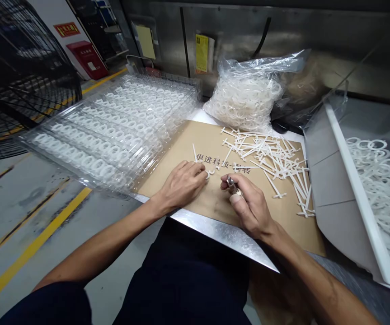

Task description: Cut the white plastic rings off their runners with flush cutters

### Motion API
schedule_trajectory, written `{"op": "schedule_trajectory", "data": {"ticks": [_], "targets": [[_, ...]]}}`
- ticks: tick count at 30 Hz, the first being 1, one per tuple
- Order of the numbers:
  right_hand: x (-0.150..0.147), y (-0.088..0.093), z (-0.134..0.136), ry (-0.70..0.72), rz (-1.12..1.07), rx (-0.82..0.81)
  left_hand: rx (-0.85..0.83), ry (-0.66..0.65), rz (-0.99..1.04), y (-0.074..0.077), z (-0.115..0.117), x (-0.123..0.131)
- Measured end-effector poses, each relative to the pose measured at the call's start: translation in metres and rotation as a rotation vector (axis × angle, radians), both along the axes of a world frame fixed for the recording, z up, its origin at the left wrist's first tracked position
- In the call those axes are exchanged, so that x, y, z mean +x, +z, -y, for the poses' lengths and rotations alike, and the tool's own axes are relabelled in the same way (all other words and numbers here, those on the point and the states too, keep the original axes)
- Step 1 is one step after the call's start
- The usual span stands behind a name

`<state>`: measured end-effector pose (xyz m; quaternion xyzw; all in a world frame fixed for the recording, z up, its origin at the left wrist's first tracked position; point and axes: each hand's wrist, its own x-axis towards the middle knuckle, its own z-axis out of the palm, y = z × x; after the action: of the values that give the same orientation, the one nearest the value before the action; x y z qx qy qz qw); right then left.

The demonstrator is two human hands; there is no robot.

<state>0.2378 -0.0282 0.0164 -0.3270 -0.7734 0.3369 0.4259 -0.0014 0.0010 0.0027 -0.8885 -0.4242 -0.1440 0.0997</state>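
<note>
My left hand [183,183] rests knuckles-up on the brown cardboard sheet [215,205], fingers curled onto a small white plastic part [211,173]. Just to its right, my right hand [249,203] is closed round a small metal tool [231,183] whose tip points toward that part. A thin white plastic stick [194,152] lies just beyond my left hand. A loose heap of white plastic sprue pieces [269,158] is spread over the cardboard beyond my right hand.
Clear plastic trays [113,131] filled with white rings lie stacked at left. A clear bag of white rings [245,101] sits at the back. At right a white bin [378,189] holds ringed parts. The metal table edge [222,232] is near my lap.
</note>
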Motion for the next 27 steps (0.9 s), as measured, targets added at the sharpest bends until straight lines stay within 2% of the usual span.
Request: {"op": "schedule_trajectory", "data": {"ticks": [3, 9, 13, 17, 22, 27], "targets": [[0.002, -0.002, -0.001, -0.018, -0.006, -0.054, -0.052, -0.021, 0.037, 0.0, 0.003, 0.0], [0.005, 0.0, -0.002, 0.006, -0.073, -0.271, -0.221, 0.123, 0.327, -0.01, 0.002, -0.002], [0.005, 0.002, -0.001, 0.008, -0.099, -0.354, -0.209, 0.118, 0.535, -0.012, 0.002, -0.005], [0.006, 0.006, 0.002, -0.004, -0.109, -0.473, -0.146, 0.097, 0.798, -0.005, 0.008, -0.004], [0.006, 0.019, 0.005, -0.01, 0.088, -0.572, -0.36, 0.135, 1.195, -0.001, 0.024, 0.004], [0.003, 0.029, 0.004, -0.009, 0.294, -0.493, -0.414, 0.193, 1.322, -0.006, 0.029, 0.009]]}}
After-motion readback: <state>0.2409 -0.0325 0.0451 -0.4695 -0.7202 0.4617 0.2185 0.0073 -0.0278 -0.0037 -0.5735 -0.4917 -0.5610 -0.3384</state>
